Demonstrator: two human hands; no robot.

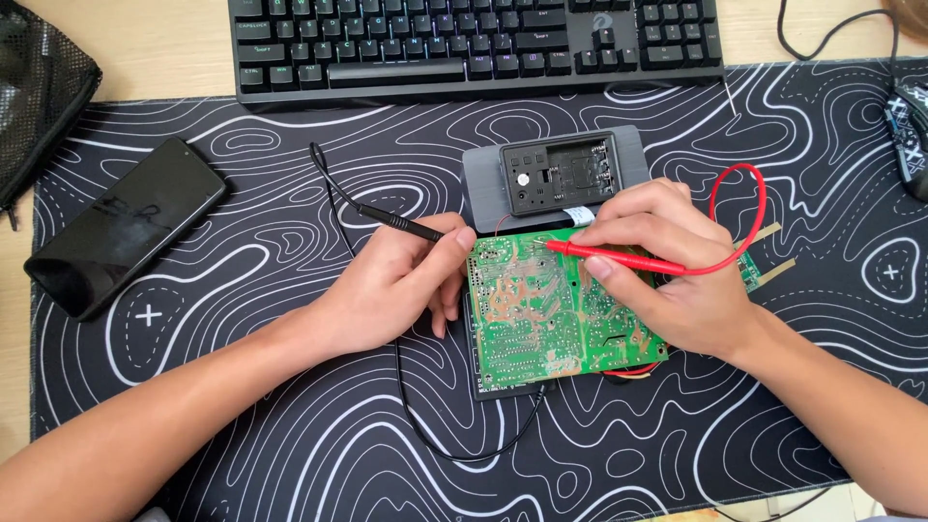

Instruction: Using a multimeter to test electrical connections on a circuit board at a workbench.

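Note:
A green circuit board [536, 309] lies solder side up on a dark slab in the middle of the desk mat. My left hand [391, 285] grips a black test probe [401, 224] at the board's left edge. My right hand [667, 271] pinches a red test probe [619, 256], and its tip touches the board's upper middle. The red lead [759, 208] loops up and right of that hand. A black lead [333, 198] trails from the left probe. Just behind the board sits a grey opened device [561, 176] with a dark inner panel.
A black phone [126, 227] lies at the left on the black mat with white wavy lines [290, 416]. A black keyboard [474, 43] spans the back edge. A mouse [909, 135] sits at far right, a mesh pouch [39, 87] at far left.

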